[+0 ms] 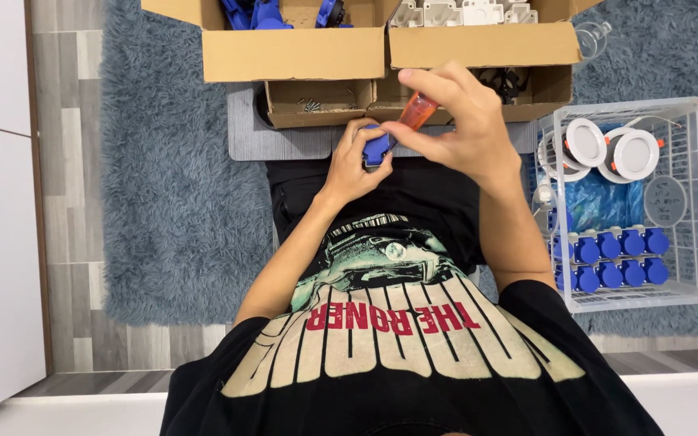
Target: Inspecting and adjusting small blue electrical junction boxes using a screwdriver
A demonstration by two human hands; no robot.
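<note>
My left hand [355,161] is closed around a small blue plastic part [376,148], held in front of my body above my lap. My right hand [454,121] grips a screwdriver with a translucent orange handle [418,111], and its lower end meets the blue part. The screwdriver's shaft and tip are hidden between the two hands. Both hands touch each other just in front of the cardboard boxes.
Open cardboard boxes [292,52] ahead hold blue parts [256,12] and white parts [462,12]; smaller boxes [317,101] hold screws. A white wire basket [692,194] on the right holds round white lamps [636,153] and several blue parts [620,258]. A blue-grey shag rug [171,202] covers the wooden floor.
</note>
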